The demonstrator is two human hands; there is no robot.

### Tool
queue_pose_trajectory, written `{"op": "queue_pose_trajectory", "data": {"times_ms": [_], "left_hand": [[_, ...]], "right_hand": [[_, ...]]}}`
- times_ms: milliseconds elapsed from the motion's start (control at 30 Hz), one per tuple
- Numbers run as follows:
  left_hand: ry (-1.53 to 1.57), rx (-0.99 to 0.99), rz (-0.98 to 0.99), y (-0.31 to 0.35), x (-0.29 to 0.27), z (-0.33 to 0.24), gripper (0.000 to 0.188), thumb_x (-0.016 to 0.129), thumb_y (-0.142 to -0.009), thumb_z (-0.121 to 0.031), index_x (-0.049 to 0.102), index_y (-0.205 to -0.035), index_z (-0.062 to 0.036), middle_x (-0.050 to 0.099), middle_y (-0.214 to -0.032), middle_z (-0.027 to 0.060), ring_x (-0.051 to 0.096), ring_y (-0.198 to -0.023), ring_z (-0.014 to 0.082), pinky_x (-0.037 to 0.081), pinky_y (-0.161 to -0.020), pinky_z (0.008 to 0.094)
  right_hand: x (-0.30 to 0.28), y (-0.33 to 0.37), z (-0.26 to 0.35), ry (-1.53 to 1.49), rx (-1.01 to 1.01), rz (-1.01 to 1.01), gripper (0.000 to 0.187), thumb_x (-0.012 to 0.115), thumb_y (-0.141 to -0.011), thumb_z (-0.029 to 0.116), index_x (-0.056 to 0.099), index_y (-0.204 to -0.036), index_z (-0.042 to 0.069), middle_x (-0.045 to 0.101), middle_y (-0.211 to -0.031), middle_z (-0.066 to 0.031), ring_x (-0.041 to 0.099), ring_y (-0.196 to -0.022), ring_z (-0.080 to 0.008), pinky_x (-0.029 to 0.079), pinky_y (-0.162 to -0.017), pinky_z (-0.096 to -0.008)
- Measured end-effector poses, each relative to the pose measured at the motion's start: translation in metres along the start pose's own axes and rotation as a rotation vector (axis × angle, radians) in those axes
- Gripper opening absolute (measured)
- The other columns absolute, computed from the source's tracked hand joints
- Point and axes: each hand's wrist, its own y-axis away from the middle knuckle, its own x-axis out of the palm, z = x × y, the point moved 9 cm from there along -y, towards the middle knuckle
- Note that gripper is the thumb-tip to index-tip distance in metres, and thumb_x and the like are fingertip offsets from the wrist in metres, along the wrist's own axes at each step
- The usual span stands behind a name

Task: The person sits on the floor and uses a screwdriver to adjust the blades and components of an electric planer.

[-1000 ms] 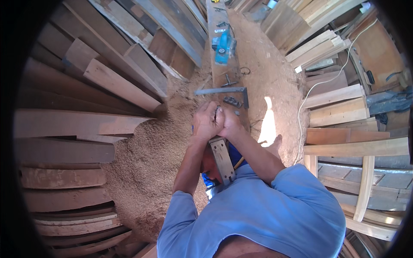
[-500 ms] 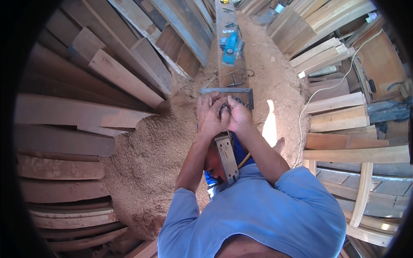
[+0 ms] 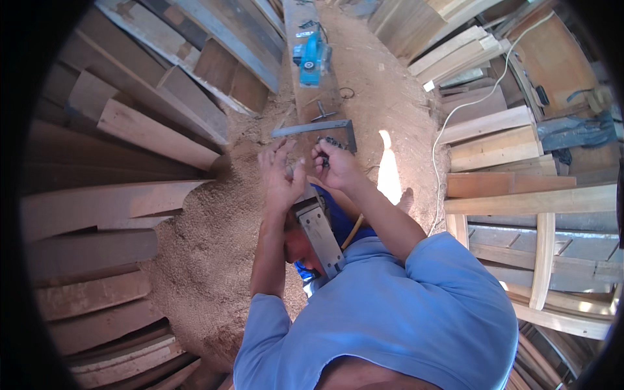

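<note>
My left hand [image 3: 281, 177] is raised above the near end of the plank, its fingers apart, with nothing visible in it. To its right, my right hand [image 3: 335, 166] is closed, fingertips pinched around a small dark thing too small to name. Just beyond those fingers lies a cluster of small dark pieces [image 3: 333, 141] on the plank. Below my hands, against my lap, rests a red-bodied tool [image 3: 301, 244] with a long, flat metal plate [image 3: 320, 235] dotted with holes. Past the hands lies a metal try square [image 3: 312, 127], and beyond it a T-handled tool [image 3: 323, 112].
A teal power planer [image 3: 311, 60] stands farther along the plank [image 3: 315, 94]. Sawdust and shavings [image 3: 208, 260] cover the floor. Stacked boards [image 3: 159, 133] line the left; more timber [image 3: 497, 153] is piled right. A pale cord [image 3: 448, 123] runs along the right side.
My hands were together over the plank and have parted, left hand to the left with its fingers spreading. The whole view has shifted, so the surroundings appear farther left and higher.
</note>
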Motion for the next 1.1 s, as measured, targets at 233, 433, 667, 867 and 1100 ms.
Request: {"op": "queue_pose_trajectory", "data": {"times_ms": [233,433,667,867,1100], "left_hand": [[-0.012,-0.032,0.052,-0.001,0.008,0.012,0.031,0.068,-0.082,-0.01,0.064,-0.113,-0.0088,0.06,-0.125,0.0185,0.054,-0.115,0.0363,0.041,-0.101,0.0456],[-0.022,-0.089,0.073,-0.007,0.01,0.016,0.023,0.07,-0.08,-0.013,0.067,-0.102,-0.0082,0.06,-0.124,0.0171,0.054,-0.113,0.0371,0.043,-0.099,0.046],[-0.041,-0.153,0.097,-0.001,0.015,0.033,0.024,0.07,-0.078,-0.014,0.068,-0.101,-0.0091,0.06,-0.124,0.0158,0.053,-0.117,0.0374,0.042,-0.1,0.0465],[-0.024,-0.182,0.094,-0.002,0.016,0.032,0.024,0.071,-0.078,-0.014,0.068,-0.101,-0.0097,0.06,-0.123,0.0164,0.054,-0.117,0.0384,0.043,-0.1,0.0479],[-0.001,-0.208,0.097,-0.003,0.015,0.033,0.022,0.071,-0.079,-0.014,0.068,-0.1,-0.0084,0.06,-0.123,0.0175,0.054,-0.117,0.0393,0.044,-0.099,0.0479]], "right_hand": [[-0.053,-0.039,0.008,0.686,-0.054,-0.039,0.028,0.056,-0.098,0.033,0.061,-0.086,0.008,0.057,-0.064,-0.001,0.056,-0.058,-0.0114,0.046,-0.049,-0.0274],[-0.082,-0.089,0.11,1.887,-0.335,-0.204,0.021,0.062,-0.076,0.01,0.067,-0.095,0.0,0.07,-0.094,-0.0225,0.068,-0.09,-0.0357,0.052,-0.081,-0.0423],[-0.066,-0.121,0.124,2.255,-0.414,-0.177,0.019,0.061,-0.08,0.011,0.066,-0.095,0.002,0.069,-0.096,-0.0229,0.067,-0.093,-0.04,0.053,-0.081,-0.047],[-0.055,-0.127,0.106,2.337,-0.534,-0.241,0.018,0.053,-0.088,0.009,0.066,-0.1,0.005,0.066,-0.099,-0.0207,0.064,-0.097,-0.0397,0.053,-0.084,-0.0466],[-0.065,-0.122,0.106,2.275,-0.595,-0.194,0.019,0.054,-0.087,0.009,0.065,-0.102,0.005,0.062,-0.107,-0.0192,0.062,-0.105,-0.0376,0.052,-0.086,-0.0457]]}}
